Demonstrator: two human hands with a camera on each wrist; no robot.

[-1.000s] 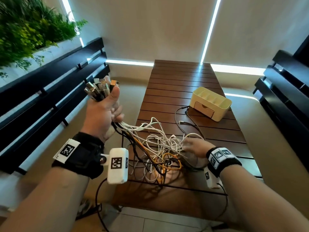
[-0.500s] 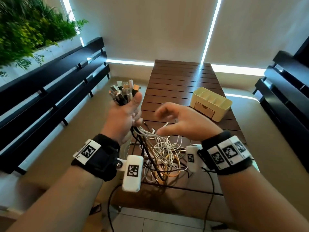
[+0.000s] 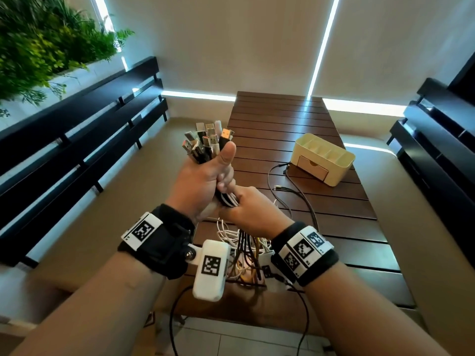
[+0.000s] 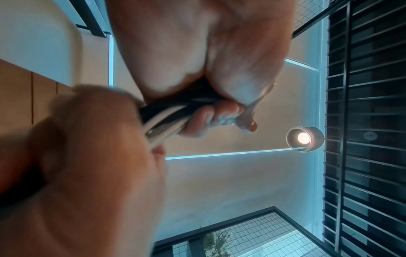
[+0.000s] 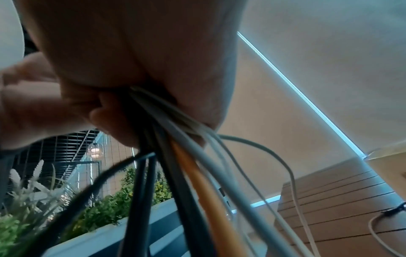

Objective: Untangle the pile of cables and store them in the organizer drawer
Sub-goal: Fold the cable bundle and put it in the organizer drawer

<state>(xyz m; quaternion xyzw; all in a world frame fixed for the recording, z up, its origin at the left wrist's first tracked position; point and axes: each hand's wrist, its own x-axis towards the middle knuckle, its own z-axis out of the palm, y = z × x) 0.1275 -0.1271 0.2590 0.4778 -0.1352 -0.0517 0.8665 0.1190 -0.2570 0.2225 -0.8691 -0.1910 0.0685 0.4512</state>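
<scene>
The left hand (image 3: pixel 203 183) is gripping a bundle of cables (image 3: pixel 226 199) in a closed fist, thumb lying up along the bundle, raised above the near end of the bench (image 3: pixel 321 201). The plugs (image 3: pixel 207 143) are sticking out of the top of the fist, fanned slightly and pointing up and away from the person; the bundle's long axis is running nearly upright, leaning a little toward the far end of the bench.

The right hand (image 3: pixel 253 214) is sitting just below the left, touching it, with its fingers curled round the same bundle where it leaves the left fist. In the right wrist view, white, black and orange cords (image 5: pixel 197 173) are coming out from under the curled fingers (image 5: pixel 110 118) and spreading downward. Below both hands the cords are hanging down into a loose tangle (image 3: pixel 244 255) lying on the near edge of the bench, partly hidden by the wrists.

Two thin dark cables (image 3: pixel 290 191) are lying apart from the tangle on the slatted bench top, running from beside the right wrist toward the organizer, their free ends resting near its front.

The pale yellow organizer (image 3: pixel 325 159) is standing further along the bench, toward its right side, well apart from the hands. Its small drawer (image 3: pixel 312 167) is facing the person and sitting closed, and its divided top compartments are facing up.
</scene>
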